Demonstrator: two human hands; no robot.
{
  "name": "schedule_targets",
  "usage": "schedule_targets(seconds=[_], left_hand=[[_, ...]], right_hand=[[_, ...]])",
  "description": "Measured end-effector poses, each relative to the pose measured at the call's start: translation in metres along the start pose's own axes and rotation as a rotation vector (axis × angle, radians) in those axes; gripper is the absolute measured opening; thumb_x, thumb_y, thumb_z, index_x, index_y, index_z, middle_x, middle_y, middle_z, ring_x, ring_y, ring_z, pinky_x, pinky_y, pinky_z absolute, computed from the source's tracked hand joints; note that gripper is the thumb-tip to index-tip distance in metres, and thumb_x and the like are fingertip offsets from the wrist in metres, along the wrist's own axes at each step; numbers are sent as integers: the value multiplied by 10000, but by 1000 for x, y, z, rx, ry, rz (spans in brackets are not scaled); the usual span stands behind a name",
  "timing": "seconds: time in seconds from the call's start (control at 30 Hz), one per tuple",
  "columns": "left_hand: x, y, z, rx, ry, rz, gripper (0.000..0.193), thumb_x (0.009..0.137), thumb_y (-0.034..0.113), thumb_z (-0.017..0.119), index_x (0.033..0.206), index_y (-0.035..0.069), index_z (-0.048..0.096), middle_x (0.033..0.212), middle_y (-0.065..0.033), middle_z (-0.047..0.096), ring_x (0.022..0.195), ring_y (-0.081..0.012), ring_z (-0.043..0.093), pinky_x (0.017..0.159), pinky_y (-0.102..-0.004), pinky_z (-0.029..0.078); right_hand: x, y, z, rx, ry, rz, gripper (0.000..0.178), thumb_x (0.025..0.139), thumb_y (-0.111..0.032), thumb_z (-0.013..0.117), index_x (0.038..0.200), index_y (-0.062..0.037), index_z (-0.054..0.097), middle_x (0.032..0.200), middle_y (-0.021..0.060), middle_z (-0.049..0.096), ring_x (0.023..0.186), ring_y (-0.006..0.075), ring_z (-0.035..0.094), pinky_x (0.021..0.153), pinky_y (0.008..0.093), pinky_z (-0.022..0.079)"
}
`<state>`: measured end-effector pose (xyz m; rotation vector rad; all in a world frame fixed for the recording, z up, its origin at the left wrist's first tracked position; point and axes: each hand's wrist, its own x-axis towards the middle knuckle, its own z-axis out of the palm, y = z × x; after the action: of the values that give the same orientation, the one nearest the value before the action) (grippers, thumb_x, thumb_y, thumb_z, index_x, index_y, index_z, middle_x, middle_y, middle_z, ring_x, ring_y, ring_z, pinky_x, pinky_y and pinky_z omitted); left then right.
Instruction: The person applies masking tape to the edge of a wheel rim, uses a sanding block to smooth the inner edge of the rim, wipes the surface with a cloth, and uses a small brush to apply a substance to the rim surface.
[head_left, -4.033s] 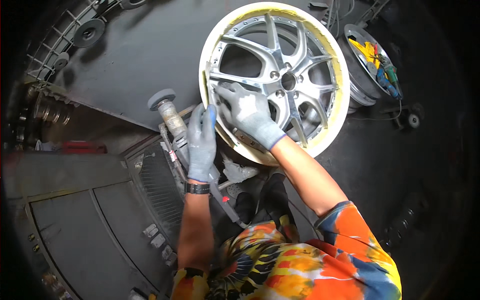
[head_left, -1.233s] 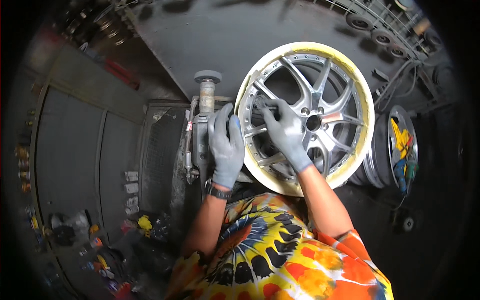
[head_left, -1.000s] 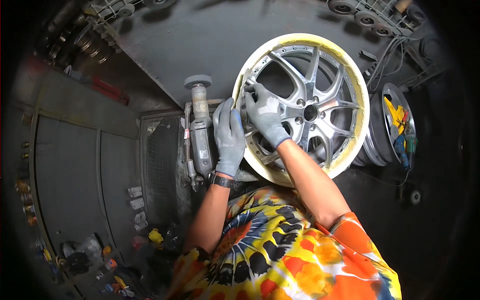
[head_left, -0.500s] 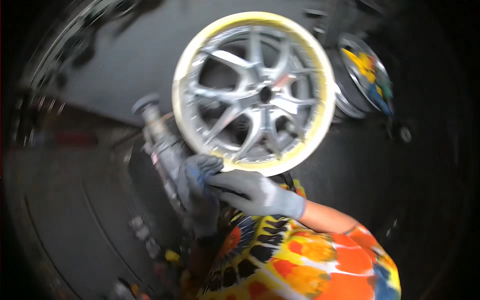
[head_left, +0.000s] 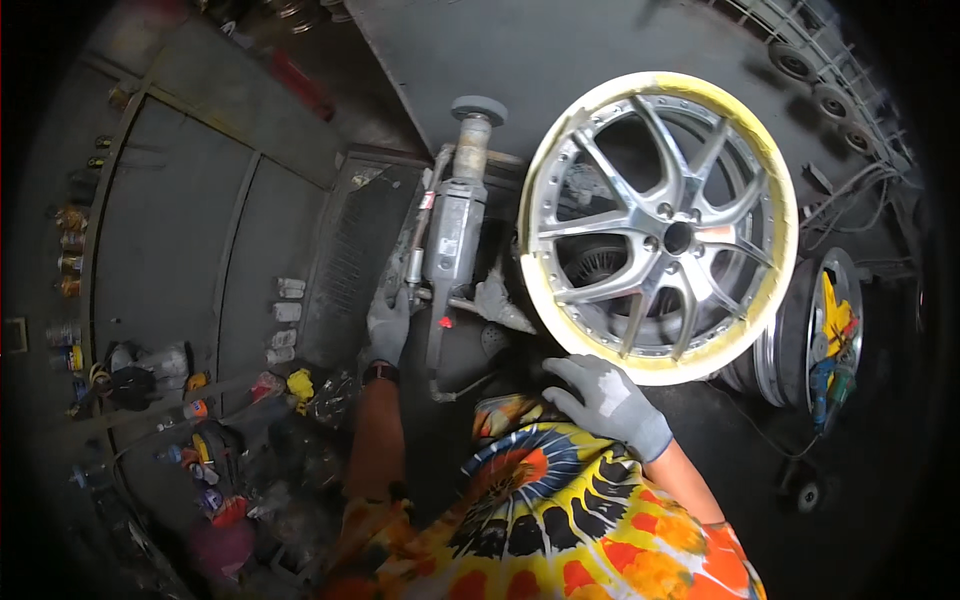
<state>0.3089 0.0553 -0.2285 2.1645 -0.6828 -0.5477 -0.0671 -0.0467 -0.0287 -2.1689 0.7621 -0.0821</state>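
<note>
A silver spoked car wheel [head_left: 640,208] with yellow and cream covering around its rim is held up in front of me, facing me. My right hand [head_left: 605,395], in a grey glove, is at the lower rim with its fingers stretched and apart, holding nothing. To the wheel's left stands a grey metal machine [head_left: 458,235] with a round disc on top and a thin rod along its side. My left hand [head_left: 388,325], also gloved, reaches to the lower end of that rod. Its fingers look curled there; what they grip is too small to make out.
At right, another wheel [head_left: 770,365] carries yellow and blue-green power tools [head_left: 832,340]. Several small cans [head_left: 285,312] stand left of the machine. Bottles and clutter fill the lower left. A grey panel [head_left: 480,50] rises behind the wheel.
My hands were together below the wheel and have parted; the left has gone to the machine's side, the right has opened near the rim. My view has turned left, so the wheel appears farther right.
</note>
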Motion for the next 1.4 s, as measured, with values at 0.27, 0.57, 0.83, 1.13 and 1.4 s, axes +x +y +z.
schedule_targets(seconds=[0.27, 0.57, 0.83, 1.13, 1.4], left_hand=[[-18, 17, 14, 478, 19, 7, 442, 1059, 446, 635, 1219, 44, 719, 1184, -260, 751, 1131, -499, 694, 959, -588, 544], [-143, 113, -103, 454, 120, -18, 298, 1007, 322, 733, 985, 25, 737, 836, -209, 745, 808, -449, 728, 738, -536, 548], [-221, 252, -97, 584, 60, 254, 336, 957, 265, 769, 791, 21, 607, 681, -176, 639, 633, -415, 661, 599, -499, 495], [-164, 307, -149, 234, -640, 393, 183, 956, 166, 733, 1051, 11, 755, 885, -147, 744, 792, -208, 733, 738, -356, 558], [-15, 300, -10, -82, 100, 773, 305, 1135, 228, 586, 1240, -10, 744, 1142, -180, 782, 985, -322, 761, 905, -432, 575]], right_hand=[[-13, 12, 3, 59, -127, -110, 415, 1044, -323, 680, 1338, -30, 688, 1154, 200, 736, 1135, 402, 707, 995, 492, 564], [3, -4, 15, 131, -64, -292, 650, 964, -272, 752, 1521, -8, 545, 1366, 220, 675, 1267, 423, 645, 1081, 513, 523], [45, -64, 56, 347, 155, -556, 864, 832, -92, 795, 1595, -3, 399, 1478, 278, 567, 1354, 474, 570, 1111, 528, 499], [51, -70, 64, 903, 157, -427, 730, 929, -84, 814, 1567, -53, 460, 1339, 141, 680, 1253, 201, 678, 1077, 373, 551], [58, -49, -16, 986, 678, 77, 371, 1168, -260, 555, 1384, 37, 603, 953, 94, 757, 673, 95, 681, 654, 269, 556]])
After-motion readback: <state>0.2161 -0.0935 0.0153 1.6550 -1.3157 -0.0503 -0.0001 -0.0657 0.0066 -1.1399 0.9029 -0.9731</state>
